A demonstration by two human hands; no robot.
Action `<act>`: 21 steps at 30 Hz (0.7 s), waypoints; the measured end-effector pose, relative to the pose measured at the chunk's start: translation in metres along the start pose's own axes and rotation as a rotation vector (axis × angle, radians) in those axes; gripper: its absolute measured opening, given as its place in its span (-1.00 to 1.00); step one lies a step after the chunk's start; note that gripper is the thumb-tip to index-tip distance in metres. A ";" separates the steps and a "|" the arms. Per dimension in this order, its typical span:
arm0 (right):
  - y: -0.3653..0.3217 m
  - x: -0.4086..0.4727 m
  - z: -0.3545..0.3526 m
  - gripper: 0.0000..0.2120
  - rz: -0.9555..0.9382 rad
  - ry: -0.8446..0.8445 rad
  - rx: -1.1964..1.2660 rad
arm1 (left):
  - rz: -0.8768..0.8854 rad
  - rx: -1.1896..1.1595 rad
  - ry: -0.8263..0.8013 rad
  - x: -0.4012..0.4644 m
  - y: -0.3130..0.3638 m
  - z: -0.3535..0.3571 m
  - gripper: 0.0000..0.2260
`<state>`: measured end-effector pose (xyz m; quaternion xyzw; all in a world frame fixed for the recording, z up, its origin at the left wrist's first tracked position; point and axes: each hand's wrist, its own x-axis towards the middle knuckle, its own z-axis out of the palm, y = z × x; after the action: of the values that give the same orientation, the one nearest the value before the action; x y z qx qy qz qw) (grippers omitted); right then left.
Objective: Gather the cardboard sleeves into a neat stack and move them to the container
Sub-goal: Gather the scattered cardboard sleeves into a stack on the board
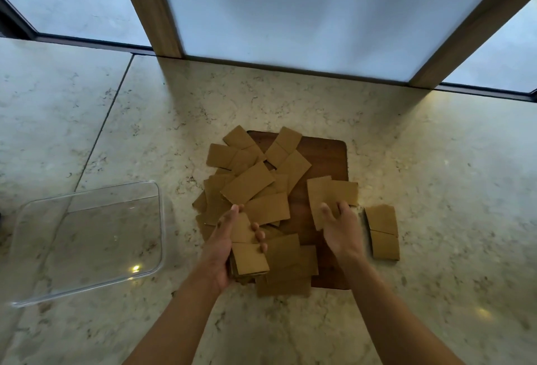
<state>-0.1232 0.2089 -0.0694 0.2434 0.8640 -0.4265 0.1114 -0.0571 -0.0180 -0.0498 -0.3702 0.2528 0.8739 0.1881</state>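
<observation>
Cardboard sleeves [252, 187], brown and flat, heaped loosely over a dark wooden board [328, 158] on the pale marble tabletop [421, 161], several spilling off the board's left and near edges. One folded sleeve [382, 232] apart from the heap, on the marble just right of the board. Left hand [229, 245] at the heap's near-left corner, fingers [260, 233] curled round a small stack of sleeves [248, 251], thumb along its far side. Right hand [338, 226] on the board's right part, fingers bent and clamped on a sleeve [325, 193] lifted at its near edge. Clear plastic container [158, 219] well left of the heap, upright on the tabletop, holding no sleeves. Frosted panels with wooden frames [151, 7] behind.
</observation>
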 end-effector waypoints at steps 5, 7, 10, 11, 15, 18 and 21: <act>-0.006 -0.018 -0.021 -0.79 0.074 -0.386 0.490 | -0.058 0.117 -0.044 0.006 -0.008 0.020 -0.51; -0.007 -0.022 -0.029 -0.82 0.059 -0.681 0.594 | -0.116 0.179 -0.056 0.006 -0.010 0.027 -0.47; -0.018 -0.018 -0.045 -0.73 -0.010 -1.002 0.358 | -0.254 0.330 -0.121 0.005 -0.006 0.029 -0.31; -0.024 -0.017 -0.049 -0.74 -0.047 -1.048 0.204 | -0.299 0.367 -0.166 0.005 -0.004 0.028 -0.28; -0.049 -0.010 -0.046 -0.66 -0.283 -0.960 -0.252 | -0.374 0.481 -0.302 0.004 0.001 0.026 -0.52; -0.056 -0.004 -0.034 -0.46 -0.352 -0.819 -0.225 | -0.347 0.531 -0.422 0.008 0.000 0.025 -0.55; -0.053 0.014 -0.027 -0.60 -0.410 -0.443 -0.142 | -0.192 0.486 -0.413 0.019 -0.003 0.024 -0.39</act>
<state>-0.1620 0.2075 -0.0227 -0.0433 0.8775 -0.4211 0.2253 -0.0809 0.0014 -0.0505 -0.1515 0.3743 0.8228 0.3999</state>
